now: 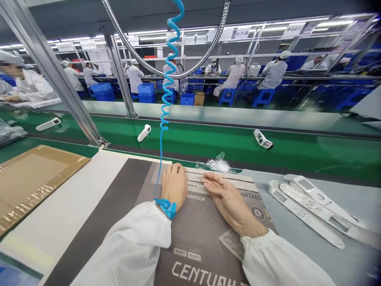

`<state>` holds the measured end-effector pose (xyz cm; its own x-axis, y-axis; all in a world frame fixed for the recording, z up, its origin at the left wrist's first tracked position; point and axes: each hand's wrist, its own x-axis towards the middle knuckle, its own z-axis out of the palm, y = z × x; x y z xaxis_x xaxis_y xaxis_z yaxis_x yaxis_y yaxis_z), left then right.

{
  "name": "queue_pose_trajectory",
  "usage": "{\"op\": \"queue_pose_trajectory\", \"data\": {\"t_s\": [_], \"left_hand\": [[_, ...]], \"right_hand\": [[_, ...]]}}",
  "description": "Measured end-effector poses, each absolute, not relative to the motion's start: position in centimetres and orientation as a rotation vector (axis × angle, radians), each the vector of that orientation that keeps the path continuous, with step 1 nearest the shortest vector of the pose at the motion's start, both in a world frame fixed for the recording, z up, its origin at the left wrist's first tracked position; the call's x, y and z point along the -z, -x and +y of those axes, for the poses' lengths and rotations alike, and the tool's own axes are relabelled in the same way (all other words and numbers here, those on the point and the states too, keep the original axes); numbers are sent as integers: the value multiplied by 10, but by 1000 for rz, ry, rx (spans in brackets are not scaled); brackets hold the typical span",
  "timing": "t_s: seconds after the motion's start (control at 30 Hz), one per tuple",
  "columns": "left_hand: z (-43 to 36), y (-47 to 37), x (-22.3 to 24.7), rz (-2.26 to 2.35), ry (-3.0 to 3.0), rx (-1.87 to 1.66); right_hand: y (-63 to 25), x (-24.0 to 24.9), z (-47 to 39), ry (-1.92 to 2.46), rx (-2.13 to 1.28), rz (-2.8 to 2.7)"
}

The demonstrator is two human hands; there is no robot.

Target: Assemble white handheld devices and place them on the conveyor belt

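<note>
My left hand rests near the far edge of a flattened grey printed carton lettered CENTURY and MONTECH. Its fingers curl down, and their tips and anything in them are hidden. A blue wrist strap circles my left wrist, joined to a blue coiled cord hanging from above. To the right, my right hand hovers over or lightly touches the carton, fingers loosely stretched toward the left hand, with no object visible in it. Thin dark lines run along the carton's light far strip between the hands.
Several white handheld device shells lie at right. A crumpled clear plastic bag sits beyond the carton. White devices rest spaced along the green belt. Brown cardboard lies at left; a metal post rises there. Co-workers sit beyond.
</note>
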<state>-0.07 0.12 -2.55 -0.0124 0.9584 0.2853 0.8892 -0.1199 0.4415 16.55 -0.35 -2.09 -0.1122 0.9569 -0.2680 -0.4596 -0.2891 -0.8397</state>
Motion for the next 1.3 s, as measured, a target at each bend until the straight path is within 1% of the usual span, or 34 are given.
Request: {"op": "queue_pose_trajectory", "data": {"t_s": [0.2,0.77,0.93,1.03,1.13,1.23,1.3], "left_hand": [[-3,-1,21,1980,-2161,-734],[-3,0,22,1985,-2180,-714],[-3,0,23,1984,-2173,-707],[-2,-1,21,1995,-2157,-691],[0,-3,17,1998,-2151,-582],[-1,-11,14,1946,-2285,-444],[-3,-16,14,1827,-2476,-409]], "right_hand": [[-167,21,-5,988,-1662,-758],[-163,12,-8,1044,-1653,-731],[-166,13,-9,1059,-1613,-853],[-159,5,-22,1011,-1426,-1245],[-141,-4,-43,914,-1075,-1738],[-123,-7,-58,943,-766,-1927],[-117,-6,-63,989,-677,-1941]]}}
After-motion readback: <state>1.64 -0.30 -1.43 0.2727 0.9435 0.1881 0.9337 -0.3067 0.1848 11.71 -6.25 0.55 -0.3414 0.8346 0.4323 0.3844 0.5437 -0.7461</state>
